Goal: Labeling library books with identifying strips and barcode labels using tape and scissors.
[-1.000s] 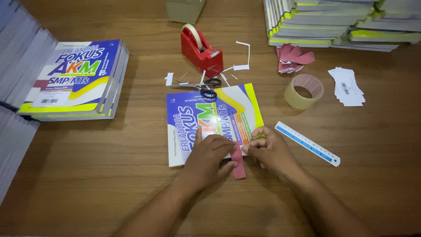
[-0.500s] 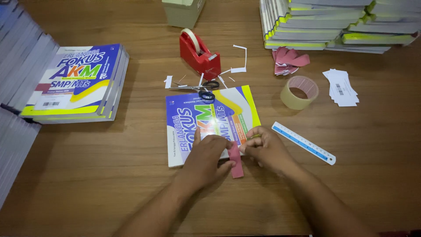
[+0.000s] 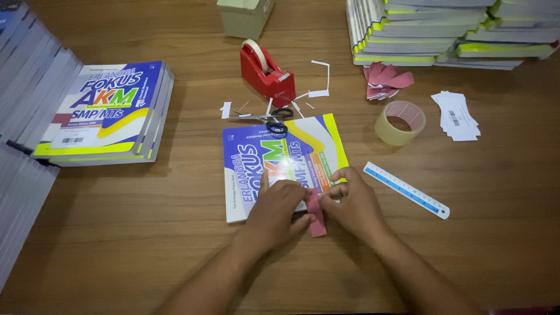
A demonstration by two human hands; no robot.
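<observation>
Pinching a pink strip (image 3: pixel 316 216) at the near edge of a book (image 3: pixel 274 157), both hands meet over the cover. Left hand (image 3: pixel 277 209) lies flat on the book, palm down, fingers together and thumb tucked under against the strip, likely to pin the cover so it doesn't slide. Right hand (image 3: pixel 352 199) has thumb and forefinger closed on the strip's top, other fingers curled, probably to line it up with the cover's edge. The strip hangs half off the book onto the table (image 3: pixel 128 233).

Head view only. Book lies face up, centre, spine to the left. Scissors (image 3: pixel 271 118) rest across its far edge, beside white scraps (image 3: pixel 319 81). Red tape dispenser (image 3: pixel 267 73) sits just beyond, within reach. Tape roll (image 3: pixel 400 122) and ruler (image 3: pixel 406 190) lie right of the book; white labels (image 3: pixel 457 116) and more pink strips (image 3: pixel 385 79) farther right. Stack (image 3: pixel 105 114) of matching books at left, more piles (image 3: pixel 449 29) far right. A beige box (image 3: pixel 244 16) at the far edge.

Surface is brown wood grain, dimly lit; glare on the cover. Nothing else of the room shows.
</observation>
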